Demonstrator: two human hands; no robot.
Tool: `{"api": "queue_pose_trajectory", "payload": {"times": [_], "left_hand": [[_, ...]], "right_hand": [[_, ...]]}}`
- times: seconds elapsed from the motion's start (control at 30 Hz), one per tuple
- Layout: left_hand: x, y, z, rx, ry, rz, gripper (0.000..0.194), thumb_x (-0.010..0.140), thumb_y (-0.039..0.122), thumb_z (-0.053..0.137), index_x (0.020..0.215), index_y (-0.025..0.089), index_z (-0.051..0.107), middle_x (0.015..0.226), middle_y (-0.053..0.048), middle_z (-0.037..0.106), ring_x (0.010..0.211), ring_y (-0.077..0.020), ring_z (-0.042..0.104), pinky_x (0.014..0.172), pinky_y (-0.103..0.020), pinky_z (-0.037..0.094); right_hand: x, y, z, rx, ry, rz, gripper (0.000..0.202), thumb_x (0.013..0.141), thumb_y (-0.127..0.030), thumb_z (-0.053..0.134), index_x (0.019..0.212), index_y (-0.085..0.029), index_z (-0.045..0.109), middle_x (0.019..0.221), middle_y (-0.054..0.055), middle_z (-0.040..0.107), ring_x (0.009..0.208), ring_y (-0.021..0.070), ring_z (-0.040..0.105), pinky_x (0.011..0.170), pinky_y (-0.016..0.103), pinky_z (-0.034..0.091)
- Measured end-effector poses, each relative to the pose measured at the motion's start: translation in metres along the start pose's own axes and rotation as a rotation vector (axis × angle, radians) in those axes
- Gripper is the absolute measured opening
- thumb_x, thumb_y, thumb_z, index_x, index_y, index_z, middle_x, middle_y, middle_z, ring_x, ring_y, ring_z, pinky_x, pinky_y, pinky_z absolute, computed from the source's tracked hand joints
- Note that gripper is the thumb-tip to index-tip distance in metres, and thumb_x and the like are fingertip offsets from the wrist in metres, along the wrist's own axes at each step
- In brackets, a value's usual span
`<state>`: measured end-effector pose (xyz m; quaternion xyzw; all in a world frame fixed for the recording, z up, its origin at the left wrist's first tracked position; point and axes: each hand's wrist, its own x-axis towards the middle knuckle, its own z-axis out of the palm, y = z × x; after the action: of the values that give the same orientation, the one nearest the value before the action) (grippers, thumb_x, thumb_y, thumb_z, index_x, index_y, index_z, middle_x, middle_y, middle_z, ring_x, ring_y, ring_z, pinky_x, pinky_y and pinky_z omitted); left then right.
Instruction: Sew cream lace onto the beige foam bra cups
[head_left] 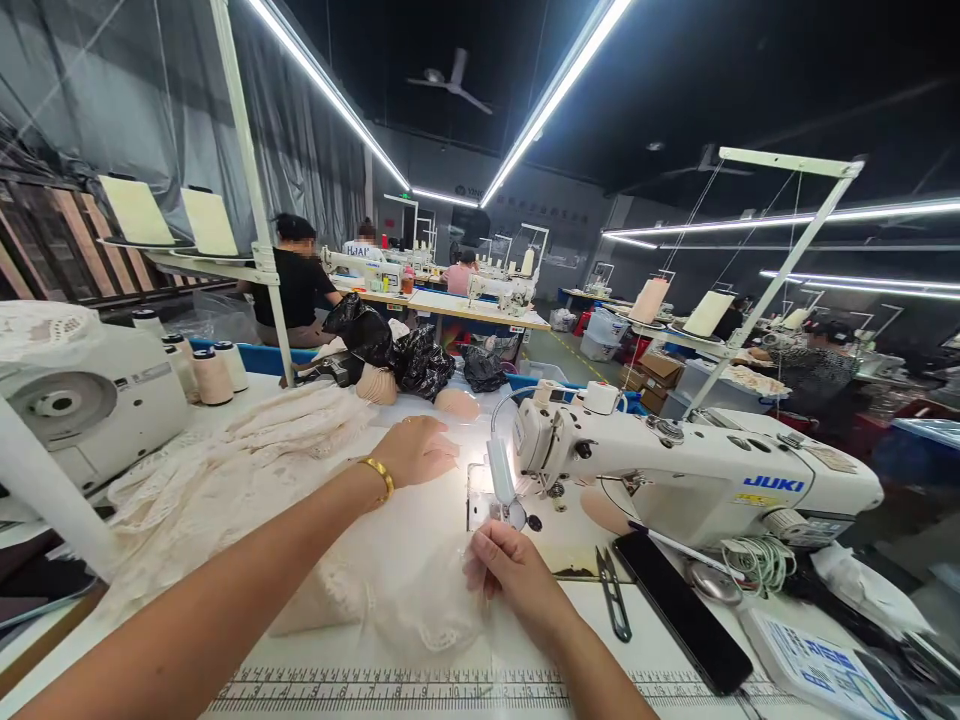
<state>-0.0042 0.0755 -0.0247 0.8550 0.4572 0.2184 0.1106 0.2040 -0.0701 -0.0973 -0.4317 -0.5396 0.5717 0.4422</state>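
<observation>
My left hand [412, 450], with a gold bangle at its wrist, is closed on a pale peach fabric piece [444, 462], left of the sewing machine's needle area. Its fingertips are partly hidden. Nearer to me, my right hand [510, 565] pinches the edge of sheer white fabric [424, 590] that has a lace trim. This fabric spreads across the table between both hands. The white sewing machine [667, 460] stands to the right, its small lamp [500, 468] shining just above my right hand. Thread snips [613, 595] lie right of that hand.
Cream lace fabric [247, 460] is heaped on the left, with thread cones [212, 377] behind it. Black plastic bags [424, 360] and peach moulded cups [457, 403] lie at the back. A phone [682, 610] rests at right. A ruler strip [390, 690] runs along the front.
</observation>
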Motion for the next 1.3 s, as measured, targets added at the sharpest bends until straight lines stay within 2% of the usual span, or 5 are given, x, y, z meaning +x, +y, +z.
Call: {"api": "queue_pose_trajectory", "payload": {"times": [0.5,0.77,0.97,1.17,1.3], "left_hand": [[0.014,0.009,-0.017,0.063,0.091,-0.162,0.028,0.101,0.031,0.047,0.104,0.016,0.071,0.104,-0.011,0.073,0.100,-0.0295,0.067,0.086,-0.040,0.054],[-0.104,0.068,-0.017,-0.511,-0.485,-0.217,0.022,0.083,0.041,0.061,0.080,0.020,0.066,0.071,0.002,0.059,0.065,-0.0171,0.053,0.057,-0.026,0.035],[-0.101,0.084,0.002,-0.327,-0.346,-0.069,0.039,0.076,0.035,0.066,0.111,0.020,0.064,0.112,-0.009,0.069,0.104,-0.0301,0.063,0.088,-0.039,0.049],[-0.078,0.069,0.007,-0.696,-0.772,-0.024,0.041,0.074,0.048,0.071,0.102,0.021,0.058,0.090,-0.001,0.066,0.082,-0.0240,0.064,0.065,-0.028,0.047],[-0.071,0.055,-0.003,-0.184,-0.267,0.123,0.007,0.088,0.028,0.057,0.087,0.021,0.054,0.074,0.001,0.059,0.068,-0.0203,0.056,0.062,-0.029,0.037]], "right_hand": [[0.002,0.000,-0.006,0.119,0.044,0.057,0.057,0.084,-0.075,0.072,0.084,-0.020,0.061,0.068,0.000,0.070,0.056,0.0128,0.060,0.054,0.024,0.035],[-0.006,0.002,-0.007,0.132,0.008,-0.026,0.067,0.093,-0.084,0.052,0.089,-0.019,0.063,0.066,0.001,0.067,0.055,0.0138,0.060,0.055,0.026,0.037],[-0.028,-0.009,-0.004,-0.082,-0.008,-0.155,0.039,0.094,-0.059,0.073,0.090,-0.020,0.065,0.069,-0.004,0.061,0.061,0.0135,0.059,0.062,0.026,0.044],[-0.042,-0.029,-0.007,-0.454,0.140,-0.417,0.012,0.100,-0.030,0.064,0.093,-0.023,0.071,0.076,-0.002,0.067,0.063,0.0141,0.058,0.063,0.027,0.045],[-0.032,-0.030,-0.014,-0.674,0.280,-0.719,0.011,0.103,-0.019,0.058,0.101,-0.024,0.067,0.085,0.001,0.073,0.072,0.0161,0.064,0.067,0.027,0.049]]}}
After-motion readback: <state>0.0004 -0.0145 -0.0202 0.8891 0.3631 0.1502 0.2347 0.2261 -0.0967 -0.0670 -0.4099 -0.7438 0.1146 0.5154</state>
